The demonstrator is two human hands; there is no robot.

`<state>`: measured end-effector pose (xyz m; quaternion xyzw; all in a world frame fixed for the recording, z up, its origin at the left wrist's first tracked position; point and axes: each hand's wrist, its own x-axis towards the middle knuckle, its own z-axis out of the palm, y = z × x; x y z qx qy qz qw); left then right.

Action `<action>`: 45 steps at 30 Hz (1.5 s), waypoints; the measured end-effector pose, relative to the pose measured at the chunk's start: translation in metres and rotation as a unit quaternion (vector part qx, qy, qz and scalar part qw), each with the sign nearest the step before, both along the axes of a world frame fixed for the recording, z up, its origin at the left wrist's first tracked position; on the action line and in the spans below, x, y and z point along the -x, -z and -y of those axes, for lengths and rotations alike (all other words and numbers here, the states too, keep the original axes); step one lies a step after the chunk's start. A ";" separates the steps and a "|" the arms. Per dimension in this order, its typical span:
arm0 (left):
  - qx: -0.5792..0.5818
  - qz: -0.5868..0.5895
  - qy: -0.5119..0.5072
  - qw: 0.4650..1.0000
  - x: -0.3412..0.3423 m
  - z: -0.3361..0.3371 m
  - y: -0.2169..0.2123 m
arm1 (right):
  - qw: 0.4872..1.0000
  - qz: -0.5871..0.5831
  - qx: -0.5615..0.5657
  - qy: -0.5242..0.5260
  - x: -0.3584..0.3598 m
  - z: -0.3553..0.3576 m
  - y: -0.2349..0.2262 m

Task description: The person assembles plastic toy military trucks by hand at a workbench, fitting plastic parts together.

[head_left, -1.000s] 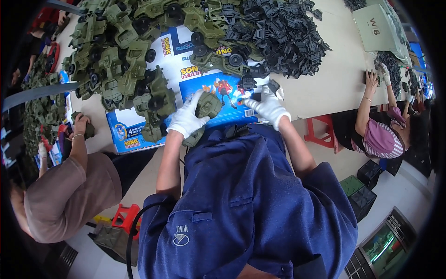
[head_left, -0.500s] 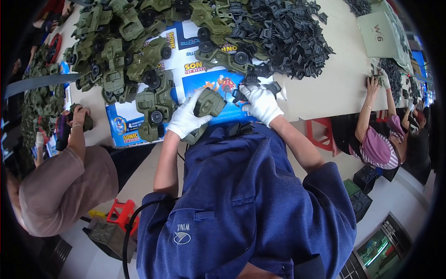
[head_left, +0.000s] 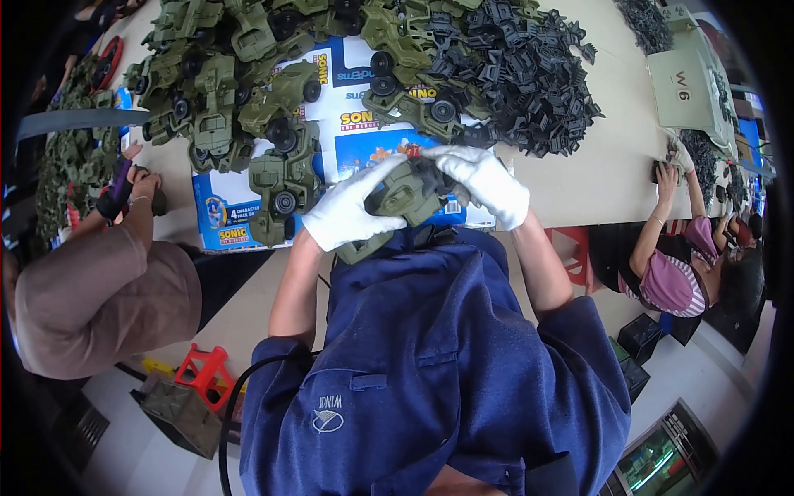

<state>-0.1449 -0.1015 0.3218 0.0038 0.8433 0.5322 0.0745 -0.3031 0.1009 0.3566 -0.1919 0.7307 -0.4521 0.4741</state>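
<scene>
Facing the table (head_left: 616, 178) at the left, a co-worker (head_left: 107, 302) in a brown shirt had both forearms reaching toward it, and behind that person stood a red stool (head_left: 205, 376) beside a dark crate (head_left: 180, 417). Next came a pile of green cars (head_left: 217, 103) with black wheels, partly lying over a blue and white sheet (head_left: 227, 207); one wheeled car (head_left: 271, 182) lay near the table's front edge. Close by, the gloved left hand (head_left: 356, 211) was half open around a green body (head_left: 405, 198), fingers along its far side and thumb on its near side, holding it above the sheet's near edge, in front of the blue shirt (head_left: 413, 347). Another green piece (head_left: 365, 248) showed just below that hand. The gloved right hand (head_left: 488, 182) had its fingers bent closed over a black part (head_left: 430, 178), blurred and partly hidden, against the body's right end; whether the two were joined could not be told. Beyond lay a heap of black parts (head_left: 538, 83), then a pale box (head_left: 686, 91) and a co-worker (head_left: 678, 277) in purple.
</scene>
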 end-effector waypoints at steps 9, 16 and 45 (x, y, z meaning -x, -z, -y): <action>0.001 0.093 -0.011 0.996 0.004 -0.010 -0.012 | 0.986 -0.012 0.035 0.160 -0.020 0.015 0.014; 0.097 0.179 0.064 0.977 0.023 -0.015 -0.007 | 0.980 -0.153 0.096 0.082 -0.019 0.014 0.038; -0.415 0.198 -0.119 0.880 0.019 -0.015 -0.028 | 0.931 0.201 0.298 0.063 0.023 -0.022 0.012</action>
